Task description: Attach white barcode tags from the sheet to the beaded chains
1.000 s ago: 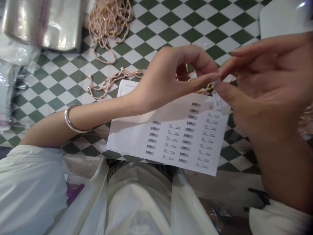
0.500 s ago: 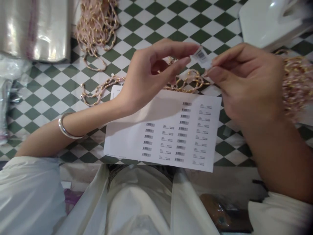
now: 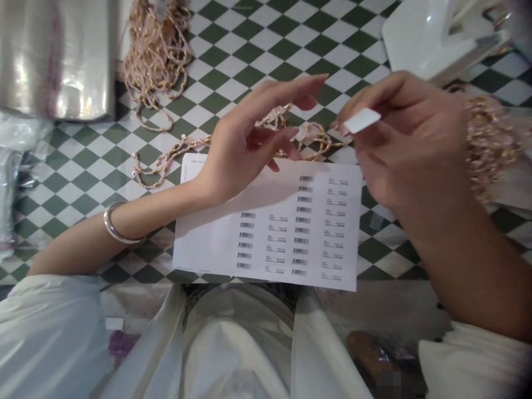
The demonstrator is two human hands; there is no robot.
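The right hand [image 3: 409, 136] pinches a small white label [image 3: 361, 120] between its fingertips. The left hand [image 3: 245, 141] — fingers loosely open, gripping nothing — sits over a barcode sheet [image 3: 266, 235] at lower centre.

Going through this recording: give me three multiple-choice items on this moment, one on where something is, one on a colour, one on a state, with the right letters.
1. Where is the silver bangle?
A) Around the right arm
B) Around the left arm
C) Lying among the beads

2. What colours are the squares of the checkered surface?
A) Red and black
B) Blue and yellow
C) Dark green and white

3. What state is the white slip in?
A) Pinched in the fingers of the right hand
B) Stuck to the silver bangle
C) Lying on the checkered surface

Answers:
1. B, since the bangle circles the arm reaching over the sheet of barcode labels.
2. C, since dark green squares alternate with white ones.
3. A, since the slip sticks out from between the fingertips, clear of the sheet.
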